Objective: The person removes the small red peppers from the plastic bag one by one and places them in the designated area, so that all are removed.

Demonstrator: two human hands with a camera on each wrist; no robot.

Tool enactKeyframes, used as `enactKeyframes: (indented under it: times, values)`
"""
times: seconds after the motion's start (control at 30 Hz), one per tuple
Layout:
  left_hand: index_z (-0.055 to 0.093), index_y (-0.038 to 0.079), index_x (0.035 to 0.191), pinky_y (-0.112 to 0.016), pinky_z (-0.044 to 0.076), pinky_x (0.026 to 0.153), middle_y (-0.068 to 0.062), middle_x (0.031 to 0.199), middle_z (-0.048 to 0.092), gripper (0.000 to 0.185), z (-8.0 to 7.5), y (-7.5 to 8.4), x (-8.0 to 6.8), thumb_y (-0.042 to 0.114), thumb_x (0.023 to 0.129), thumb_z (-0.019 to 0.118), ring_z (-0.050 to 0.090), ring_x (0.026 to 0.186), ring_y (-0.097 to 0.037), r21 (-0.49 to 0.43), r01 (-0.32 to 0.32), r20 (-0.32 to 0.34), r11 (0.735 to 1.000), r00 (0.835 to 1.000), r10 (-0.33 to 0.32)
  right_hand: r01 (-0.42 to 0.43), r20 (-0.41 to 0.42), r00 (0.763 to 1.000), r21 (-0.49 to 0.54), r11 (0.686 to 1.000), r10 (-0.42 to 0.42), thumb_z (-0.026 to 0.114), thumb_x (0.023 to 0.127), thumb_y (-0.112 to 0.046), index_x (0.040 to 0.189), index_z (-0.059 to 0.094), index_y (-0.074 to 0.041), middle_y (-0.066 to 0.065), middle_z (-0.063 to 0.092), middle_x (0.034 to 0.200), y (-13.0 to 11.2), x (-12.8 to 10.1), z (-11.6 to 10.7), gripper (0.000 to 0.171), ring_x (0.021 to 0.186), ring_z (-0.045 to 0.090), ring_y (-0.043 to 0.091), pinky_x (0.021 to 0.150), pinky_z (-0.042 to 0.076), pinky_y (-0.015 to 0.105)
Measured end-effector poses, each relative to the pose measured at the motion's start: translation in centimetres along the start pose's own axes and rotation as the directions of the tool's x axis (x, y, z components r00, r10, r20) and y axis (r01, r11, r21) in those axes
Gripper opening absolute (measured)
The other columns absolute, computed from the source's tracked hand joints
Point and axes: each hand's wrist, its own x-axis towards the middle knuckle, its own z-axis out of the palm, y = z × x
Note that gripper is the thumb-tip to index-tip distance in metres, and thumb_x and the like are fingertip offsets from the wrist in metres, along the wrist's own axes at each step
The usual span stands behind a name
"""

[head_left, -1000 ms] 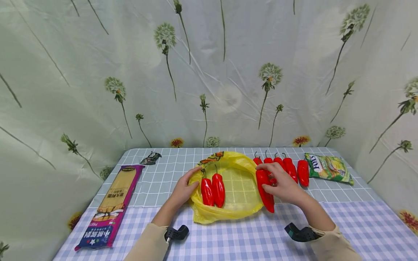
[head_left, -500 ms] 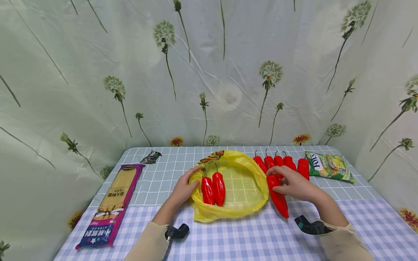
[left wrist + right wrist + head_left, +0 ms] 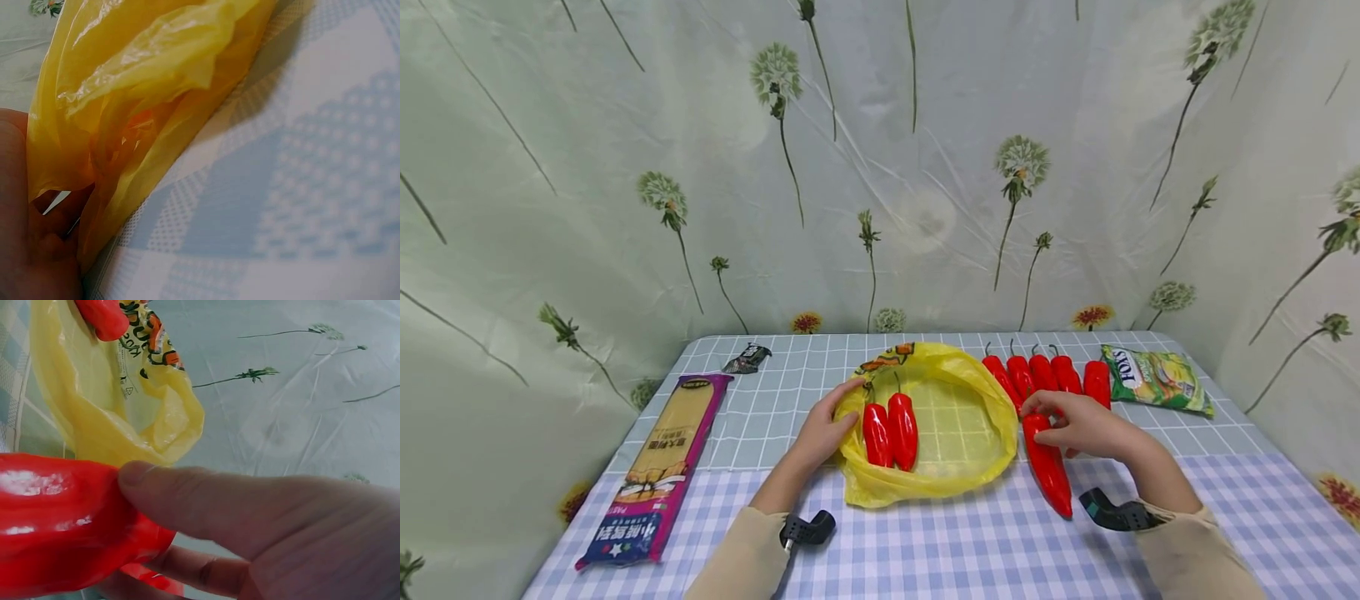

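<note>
shifting rightward, the right hand [image 3: 1081, 423] holds a long, glossy red pepper [image 3: 1048, 473] beside the round-mouthed yellow plastic bag [image 3: 891, 492], grip clamped on its far end; so this pepper is outside, while two shiny red peppers [image 3: 903, 433] lie within. a second ago it overlapped the rim; the left hand [image 3: 818, 432] stays at the left edge, whether pinching i cannot tell.

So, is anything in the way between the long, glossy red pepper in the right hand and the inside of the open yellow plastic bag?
Only the rim of the yellow plastic bag, on the side nearest the held red pepper. Nothing else visible stands between; the two red peppers inside lie toward the left hand.
</note>
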Motion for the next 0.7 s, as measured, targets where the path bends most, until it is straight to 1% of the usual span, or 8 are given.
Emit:
enactKeyframes:
  times: [0.13,0.37,0.47,0.6,0.7]
  values:
    - [0.054,0.027,0.143,-0.052,0.032,0.121,-0.008,0.156,0.045,0.053,0.00,-0.07,0.06,0.007,0.093,0.058,0.040,0.145,-0.031,-0.006,0.008,0.002,1.000,1.000,-0.008,-0.018,-0.009,1.000,-0.023,1.000,0.018,0.079,0.083,-0.019,0.117,0.065,-0.013,0.012,0.064,0.111,0.12,0.15,0.08,0.037,0.086,0.058,0.021,0.060,0.060,0.030]
    - [0.053,0.029,0.143,-0.054,0.032,0.121,-0.008,0.157,0.044,0.054,0.04,-0.03,0.13,0.007,0.094,0.056,0.039,0.146,-0.033,0.007,0.012,0.011,1.000,1.000,-0.012,-0.024,-0.024,0.999,-0.027,0.999,0.023,0.079,0.083,-0.020,0.116,0.067,-0.013,0.011,0.065,0.110,0.43,0.36,0.20,0.037,0.086,0.057,0.021,0.061,0.060,0.029]
    - [0.053,0.031,0.143,-0.054,0.032,0.120,-0.007,0.157,0.043,0.053,0.06,0.05,0.11,0.009,0.094,0.056,0.039,0.146,-0.032,0.007,0.033,0.018,0.999,0.999,-0.033,-0.031,-0.040,0.999,-0.042,0.999,0.029,0.079,0.083,-0.021,0.116,0.068,-0.012,0.010,0.066,0.109,0.59,0.40,0.26,0.036,0.084,0.057,0.021,0.061,0.059,0.030]
    - [0.053,0.032,0.143,-0.054,0.031,0.121,-0.007,0.158,0.043,0.053,0.06,0.06,0.08,0.010,0.094,0.056,0.038,0.146,-0.032,0.008,0.037,0.018,0.999,0.999,-0.037,-0.035,-0.058,0.998,-0.066,0.997,0.031,0.078,0.083,-0.020,0.116,0.069,-0.012,0.011,0.067,0.110,0.83,0.51,0.26,0.035,0.083,0.058,0.020,0.061,0.059,0.030]
    - [0.054,0.031,0.142,-0.054,0.030,0.121,-0.008,0.157,0.044,0.053,0.05,-0.01,0.09,0.009,0.095,0.056,0.038,0.147,-0.033,0.008,0.024,0.014,1.000,1.000,-0.024,-0.033,-0.065,0.998,-0.080,0.996,0.027,0.078,0.084,-0.020,0.116,0.069,-0.012,0.012,0.068,0.111,0.96,0.60,0.19,0.035,0.085,0.059,0.020,0.062,0.060,0.030]
